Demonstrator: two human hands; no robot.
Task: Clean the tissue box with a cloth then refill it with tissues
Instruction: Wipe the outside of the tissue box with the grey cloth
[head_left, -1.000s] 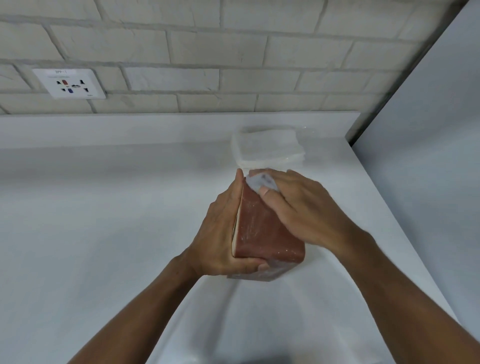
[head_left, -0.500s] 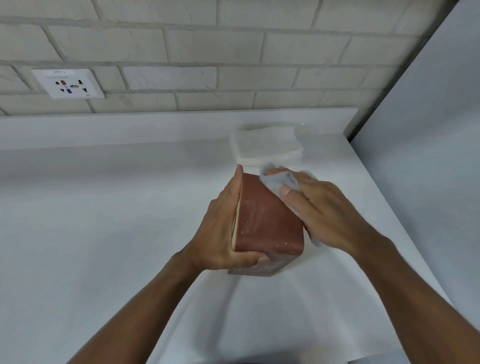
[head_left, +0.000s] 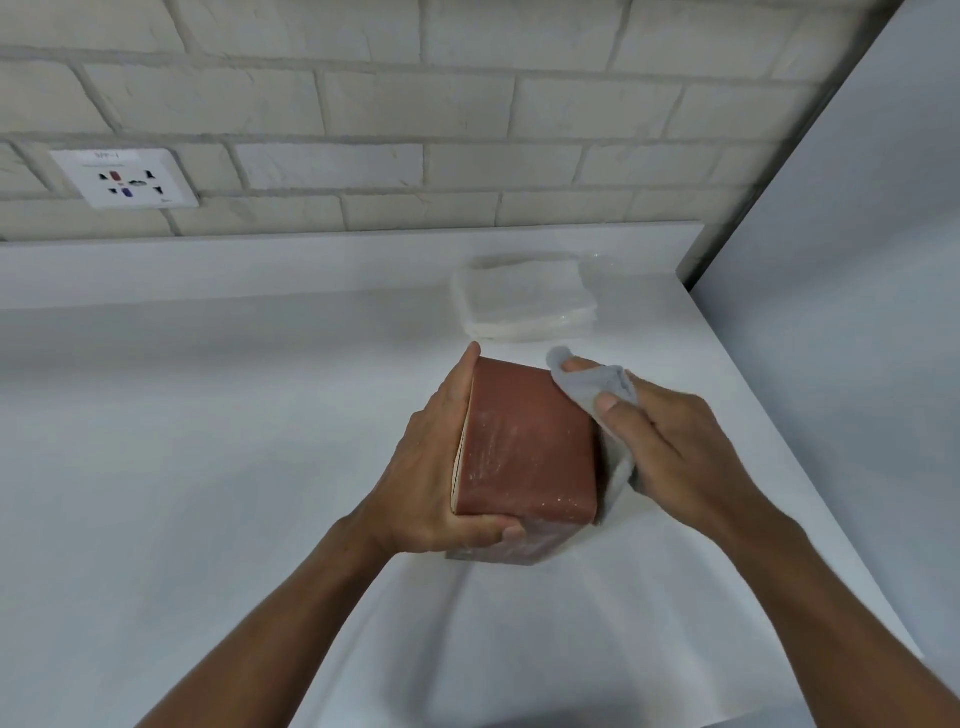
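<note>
L hand (head_left: 431, 467) grip clasps red-brown rectangular tissue box (head_left: 530, 447); R hand (head_left: 675, 452) grip pinches soft grey cloth (head_left: 597, 387).

A white countertop (head_left: 208, 467) bears a brown tissue box (head_left: 530, 447) and, behind it, stacked tissues (head_left: 524, 301).

The person is working with bare arms: the left forearm (head_left: 291, 613) and the right forearm (head_left: 831, 597) are showing uncovered from the wrists down to the lower edge of the view. The left hand (head_left: 431, 467) and the right hand (head_left: 675, 447) are going bare as well. Short, plain nails are showing on the left thumb (head_left: 506, 531) and the right thumb (head_left: 609, 406).
</note>
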